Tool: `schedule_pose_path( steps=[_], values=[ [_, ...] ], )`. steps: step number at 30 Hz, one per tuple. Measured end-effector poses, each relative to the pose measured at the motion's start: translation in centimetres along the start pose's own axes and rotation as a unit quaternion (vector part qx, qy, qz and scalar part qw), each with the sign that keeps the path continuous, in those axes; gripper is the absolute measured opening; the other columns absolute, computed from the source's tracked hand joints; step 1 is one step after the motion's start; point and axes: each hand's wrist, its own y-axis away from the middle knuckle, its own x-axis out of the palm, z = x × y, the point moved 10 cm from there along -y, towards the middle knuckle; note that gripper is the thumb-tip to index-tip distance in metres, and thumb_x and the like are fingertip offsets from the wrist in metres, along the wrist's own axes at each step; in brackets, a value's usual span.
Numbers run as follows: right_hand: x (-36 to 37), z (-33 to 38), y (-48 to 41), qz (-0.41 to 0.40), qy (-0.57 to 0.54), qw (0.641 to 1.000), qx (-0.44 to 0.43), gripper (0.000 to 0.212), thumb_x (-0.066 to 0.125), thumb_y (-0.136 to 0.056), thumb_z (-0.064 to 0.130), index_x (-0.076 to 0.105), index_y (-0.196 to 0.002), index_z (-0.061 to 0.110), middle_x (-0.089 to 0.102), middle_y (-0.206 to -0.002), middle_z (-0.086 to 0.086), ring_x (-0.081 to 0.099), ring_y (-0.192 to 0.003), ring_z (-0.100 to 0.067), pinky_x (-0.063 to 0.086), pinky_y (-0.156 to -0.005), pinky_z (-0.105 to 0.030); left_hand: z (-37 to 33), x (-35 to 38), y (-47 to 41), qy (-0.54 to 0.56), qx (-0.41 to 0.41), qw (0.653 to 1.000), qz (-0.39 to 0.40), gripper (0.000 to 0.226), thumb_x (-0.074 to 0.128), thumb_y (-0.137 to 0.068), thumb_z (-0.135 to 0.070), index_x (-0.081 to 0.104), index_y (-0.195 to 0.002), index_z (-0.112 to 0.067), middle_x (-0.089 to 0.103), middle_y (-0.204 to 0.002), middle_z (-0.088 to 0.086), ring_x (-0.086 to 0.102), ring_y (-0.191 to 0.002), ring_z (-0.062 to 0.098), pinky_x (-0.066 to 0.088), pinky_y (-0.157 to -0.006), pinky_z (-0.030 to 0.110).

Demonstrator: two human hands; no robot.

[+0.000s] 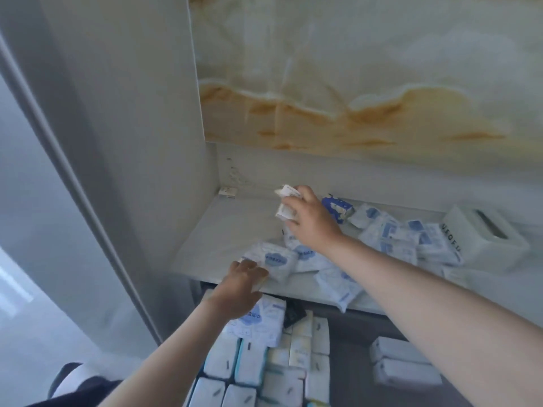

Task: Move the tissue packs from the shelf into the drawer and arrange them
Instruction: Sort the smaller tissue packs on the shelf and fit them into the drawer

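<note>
Right arm: we reach it bare and nearly straight, up and over the shelf [229, 230] from its front right, wrist above the middle of the shelf.
Right hand [311, 221]: back toward us, raised off the shelf, fingers curled.
Right grip: closed on a couple of small packs [285, 202], white ones bunched together and sticking out past the fingers toward the shelf's back left corner.
Left arm: we stretch it up from below the shelf, forearm crossing over the open drawer [352, 348].
Left hand [241, 289]: at the shelf's front edge, knuckles up.
Left grip: fingers curled onto the near corner of a cloud-printed pack [274, 259] that lies flat at the shelf's front edge; blur hides how firmly we have it.
Loose packs [405, 239]: a jumbled heap across the middle and right of the shelf, some overlapping.
Blue pack [338, 207]: toward the back of the shelf, just beside our right hand.
Tissue box [484, 245]: white, at the shelf's right end, touching the heap.
Stored packs [252, 365]: in the drawer under the shelf, set in close rows at its left.
</note>
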Motion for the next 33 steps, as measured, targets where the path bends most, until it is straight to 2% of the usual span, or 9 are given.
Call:
schedule_pose_path(
  steps=[6, 12, 16, 20, 23, 27, 29, 31, 33],
  values=[
    [3.3, 0.9, 10.3, 0.174, -0.100, 0.977, 0.078, 0.032, 0.078, -0.077, 0.031, 0.067, -0.107, 0.029, 0.047, -0.113, 0.009, 0.054, -0.092, -0.007, 0.044, -0.086, -0.022, -2.8, -0.9, 2.1, 0.036, -0.005, 0.999, -0.032, 0.053, 0.075, -0.078, -0.033, 0.049, -0.124, -0.025, 0.050, -0.123, -0.001, 0.044, -0.106, 0.017, 0.041, -0.088, 0.029],
    [7.4, -0.9, 20.6, 0.266, -0.117, 0.946, 0.142, 0.038, 0.076, -0.077, 0.037, 0.067, -0.113, 0.030, 0.047, -0.109, 0.017, 0.052, -0.090, 0.002, 0.038, -0.080, -0.010, -4.6, 4.5, 6.3, -0.022, 0.010, 0.995, 0.095, 0.051, 0.078, -0.070, -0.050, 0.052, -0.106, -0.023, 0.045, -0.107, -0.008, 0.045, -0.093, 0.013, 0.038, -0.075, 0.025],
    [8.2, -1.7, 22.7, 0.248, -0.095, 0.949, 0.168, 0.046, 0.076, -0.077, 0.031, 0.063, -0.121, 0.026, 0.044, -0.113, 0.010, 0.051, -0.100, -0.008, 0.040, -0.085, -0.018, -5.1, 7.5, 9.2, -0.041, 0.006, 0.983, 0.181, 0.055, 0.081, -0.065, -0.055, 0.054, -0.102, -0.024, 0.047, -0.108, -0.009, 0.048, -0.092, 0.013, 0.046, -0.080, 0.028],
    [9.2, -1.5, 23.9, 0.233, -0.062, 0.957, 0.160, 0.062, 0.079, -0.078, 0.034, 0.053, -0.134, 0.027, 0.039, -0.125, 0.006, 0.055, -0.111, -0.018, 0.048, -0.092, -0.032, -6.0, 9.7, 10.9, -0.105, 0.049, 0.970, 0.215, 0.054, 0.077, -0.066, -0.063, 0.057, -0.099, -0.026, 0.050, -0.112, -0.007, 0.045, -0.105, 0.014, 0.045, -0.093, 0.035],
    [9.7, -1.0, 24.5, 0.221, -0.057, 0.962, 0.150, 0.072, 0.078, -0.082, 0.034, 0.043, -0.144, 0.024, 0.034, -0.136, 0.002, 0.051, -0.119, -0.019, 0.047, -0.095, -0.030, -6.8, 11.3, 11.7, -0.170, 0.095, 0.958, 0.209, 0.052, 0.072, -0.069, -0.066, 0.057, -0.099, -0.027, 0.051, -0.118, -0.007, 0.041, -0.114, 0.016, 0.037, -0.104, 0.036],
    [11.1, -1.2, 25.3, 0.266, -0.071, 0.948, 0.157, 0.085, 0.078, -0.083, 0.032, 0.031, -0.153, 0.023, 0.020, -0.154, 0.000, 0.038, -0.138, -0.021, 0.034, -0.109, -0.026, -6.9, 13.2, 12.5, -0.235, 0.135, 0.935, 0.229, 0.054, 0.068, -0.070, -0.069, 0.060, -0.105, -0.029, 0.049, -0.133, -0.007, 0.031, -0.131, 0.019, 0.025, -0.113, 0.040],
    [11.4, -1.5, 25.4, 0.284, -0.096, 0.938, 0.172, 0.081, 0.074, -0.086, 0.034, 0.032, -0.154, 0.024, 0.019, -0.157, 0.001, 0.034, -0.142, -0.020, 0.030, -0.113, -0.026, -6.6, 12.7, 12.0, -0.195, 0.113, 0.949, 0.222, 0.051, 0.062, -0.075, -0.070, 0.064, -0.105, -0.029, 0.050, -0.133, -0.008, 0.034, -0.128, 0.017, 0.029, -0.110, 0.039],
    [10.9, -1.8, 24.7, 0.263, -0.122, 0.940, 0.179, 0.062, 0.067, -0.092, 0.033, 0.043, -0.149, 0.025, 0.027, -0.156, 0.002, 0.037, -0.141, -0.017, 0.030, -0.114, -0.025, -6.5, 10.6, 10.8, -0.115, 0.079, 0.977, 0.162, 0.039, 0.058, -0.083, -0.062, 0.065, -0.101, -0.029, 0.056, -0.120, -0.010, 0.043, -0.114, 0.013, 0.039, -0.101, 0.034],
    [9.6, -1.7, 23.4, 0.200, -0.138, 0.955, 0.172, 0.036, 0.060, -0.097, 0.025, 0.061, -0.132, 0.024, 0.048, -0.137, 0.004, 0.053, -0.121, -0.013, 0.038, -0.100, -0.021, -6.0, 8.3, 9.6, -0.066, 0.054, 0.992, 0.095, 0.022, 0.060, -0.087, -0.046, 0.064, -0.098, -0.027, 0.059, -0.107, -0.010, 0.049, -0.102, 0.010, 0.046, -0.093, 0.032]
  ],
)
